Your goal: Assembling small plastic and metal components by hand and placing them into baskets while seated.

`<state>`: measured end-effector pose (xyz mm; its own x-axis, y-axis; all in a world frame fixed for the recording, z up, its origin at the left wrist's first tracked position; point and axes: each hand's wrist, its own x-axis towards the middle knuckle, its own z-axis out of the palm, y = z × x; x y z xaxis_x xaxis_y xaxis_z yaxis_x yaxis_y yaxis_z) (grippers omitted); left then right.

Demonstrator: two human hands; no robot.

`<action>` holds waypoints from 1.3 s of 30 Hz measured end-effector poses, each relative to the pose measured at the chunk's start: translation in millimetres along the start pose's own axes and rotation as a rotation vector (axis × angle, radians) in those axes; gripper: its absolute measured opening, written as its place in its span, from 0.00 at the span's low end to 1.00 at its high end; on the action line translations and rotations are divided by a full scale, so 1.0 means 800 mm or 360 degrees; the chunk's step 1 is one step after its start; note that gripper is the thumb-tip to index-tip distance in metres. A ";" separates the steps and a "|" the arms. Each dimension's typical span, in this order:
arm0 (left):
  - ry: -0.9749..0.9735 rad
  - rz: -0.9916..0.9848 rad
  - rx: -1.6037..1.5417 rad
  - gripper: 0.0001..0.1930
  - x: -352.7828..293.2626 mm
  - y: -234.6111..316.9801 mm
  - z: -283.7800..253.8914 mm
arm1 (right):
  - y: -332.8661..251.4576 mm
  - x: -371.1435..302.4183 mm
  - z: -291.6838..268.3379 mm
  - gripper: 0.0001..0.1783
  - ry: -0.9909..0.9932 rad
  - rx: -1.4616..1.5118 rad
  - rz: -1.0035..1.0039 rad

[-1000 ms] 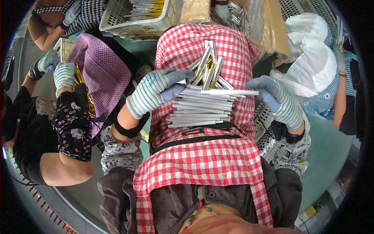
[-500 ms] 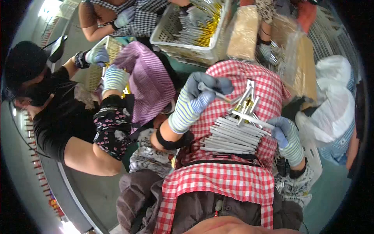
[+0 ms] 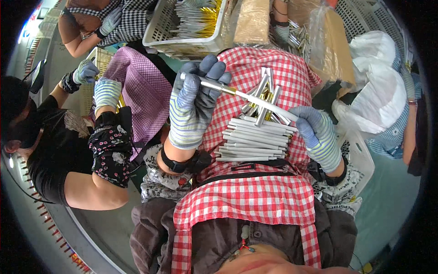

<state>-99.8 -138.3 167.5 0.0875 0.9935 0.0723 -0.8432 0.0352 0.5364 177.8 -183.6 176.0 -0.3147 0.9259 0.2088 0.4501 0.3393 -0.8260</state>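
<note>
My gloved left hand (image 3: 194,102) pinches a slim silver metal tube (image 3: 210,85) with a gold-coloured end. In my right hand (image 3: 317,134) is one end of a long white stick (image 3: 267,105). Its other end meets the gold end of the tube, so the two lie in one slanting line; whether the stick sits inside cannot be told. Below them, a pile of similar whitish sticks (image 3: 255,140) rests across my lap on the red checked apron (image 3: 246,196). Several loose silver and gold tubes (image 3: 273,96) lie just beyond that pile.
A white plastic crate (image 3: 187,45) of silver and gold pieces stands ahead. Right of it, a cardboard box (image 3: 335,45) lined with clear plastic holds metal pieces, with another person's gloved hand inside. A co-worker (image 3: 59,146) sits close on my left. White bags (image 3: 374,91) are at the right.
The silver tube and the white stick, apart before, now meet end to end. My left hand has turned, its fingers spread upward. The whole view has shifted slightly.
</note>
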 end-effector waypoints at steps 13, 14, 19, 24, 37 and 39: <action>-0.0157 -0.0129 0.0300 0.15 -0.012 -0.012 0.001 | -0.022 -0.002 0.004 0.11 -0.0009 -0.0835 -0.0455; -0.0154 -0.0171 0.0315 0.14 -0.012 -0.008 -0.001 | -0.020 -0.001 0.003 0.11 -0.0022 -0.0887 -0.0459; -0.0820 -0.0387 0.1767 0.12 -0.001 0.047 -0.019 | -0.011 -0.013 -0.010 0.10 -0.0178 -0.1039 -0.0518; -0.1613 -0.0132 0.2674 0.23 -0.010 0.034 -0.012 | -0.011 -0.027 -0.014 0.10 -0.0405 -0.1002 -0.0503; -0.1696 0.0321 0.2901 0.27 -0.034 0.021 -0.008 | -0.013 -0.021 0.000 0.15 -0.0791 0.0100 0.0369; -0.1826 0.0520 0.3153 0.27 -0.026 0.024 0.006 | -0.006 -0.017 0.001 0.15 -0.0902 0.0345 0.0598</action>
<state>-115.8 -158.8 180.2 0.8627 0.4678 0.1919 0.4232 -0.8757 0.2323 178.9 -198.1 176.8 -0.5836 0.7249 -0.3660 0.4555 -0.0809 -0.8866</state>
